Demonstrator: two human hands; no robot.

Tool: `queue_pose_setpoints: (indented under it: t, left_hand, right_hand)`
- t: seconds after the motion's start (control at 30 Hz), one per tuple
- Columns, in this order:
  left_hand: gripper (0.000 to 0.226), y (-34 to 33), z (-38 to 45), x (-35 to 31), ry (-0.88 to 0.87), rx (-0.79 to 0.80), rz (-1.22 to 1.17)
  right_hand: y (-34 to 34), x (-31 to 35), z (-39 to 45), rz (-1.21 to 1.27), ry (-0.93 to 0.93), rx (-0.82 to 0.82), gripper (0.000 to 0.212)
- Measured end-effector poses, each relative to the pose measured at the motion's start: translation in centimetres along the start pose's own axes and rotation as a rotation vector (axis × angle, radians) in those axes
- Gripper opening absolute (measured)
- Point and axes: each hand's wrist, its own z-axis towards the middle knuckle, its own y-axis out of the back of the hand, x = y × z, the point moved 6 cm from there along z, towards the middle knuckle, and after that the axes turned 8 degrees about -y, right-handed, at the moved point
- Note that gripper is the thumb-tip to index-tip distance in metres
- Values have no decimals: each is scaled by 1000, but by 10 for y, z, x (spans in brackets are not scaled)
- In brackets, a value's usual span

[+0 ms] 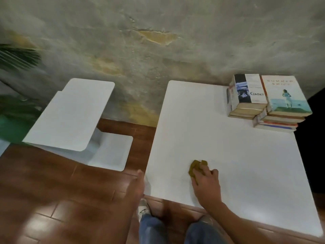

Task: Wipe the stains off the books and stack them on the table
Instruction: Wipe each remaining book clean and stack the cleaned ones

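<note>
Two stacks of paperbacks stand at the far right corner of the white table (219, 141). The left stack (246, 97) is topped by a book titled Contact. The right stack (283, 106) is topped by a book with a woman by the sea on its cover. My right hand (206, 184) rests on the table near the front edge, its fingers curled over a crumpled olive-green cloth (196, 167). My left hand (137, 187) is blurred at the table's left front corner, fingers straight, holding nothing.
A smaller white side table (73, 115) stands to the left over the brown wooden floor (52, 191). A rough grey wall runs behind both tables. A green plant (15, 57) is at the far left. My legs and shoes are below the table's front edge.
</note>
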Motion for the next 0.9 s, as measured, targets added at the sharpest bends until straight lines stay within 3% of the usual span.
queue_pose_setpoints:
  t: [0.17, 0.27, 0.33, 0.43, 0.6, 0.67, 0.73, 0.8, 0.9]
  left_hand:
    - [48, 6, -18, -14, 145, 228, -203]
    - [63, 20, -36, -20, 210, 409, -162]
    - [73, 41, -17, -13, 202, 360, -185]
    - [76, 75, 11, -6, 160, 281, -155]
    - [61, 122, 47, 12, 156, 159, -99]
    - [51, 130, 49, 15, 147, 154, -64]
    - [45, 135, 43, 3, 117, 157, -75]
    - [44, 137, 35, -15, 74, 151, -91]
    - [43, 134, 30, -44, 27, 157, -126]
  right_hand:
    - [-34, 96, -29, 67, 75, 140, 35]
    - [-55, 166, -38, 105, 125, 321, 25]
    - [-63, 189, -32, 277, -3, 380, 19]
    - [-52, 181, -9, 513, -279, 288, 24]
    - [-21, 132, 19, 569, -637, 182, 28]
    - [-20, 117, 19, 880, -884, 211, 21]
    - [-32, 133, 22, 1420, -1116, 370, 22]
    - [-37, 168, 29, 1780, -1200, 593, 27]
    - [-43, 223, 41, 1938, -1143, 892, 54]
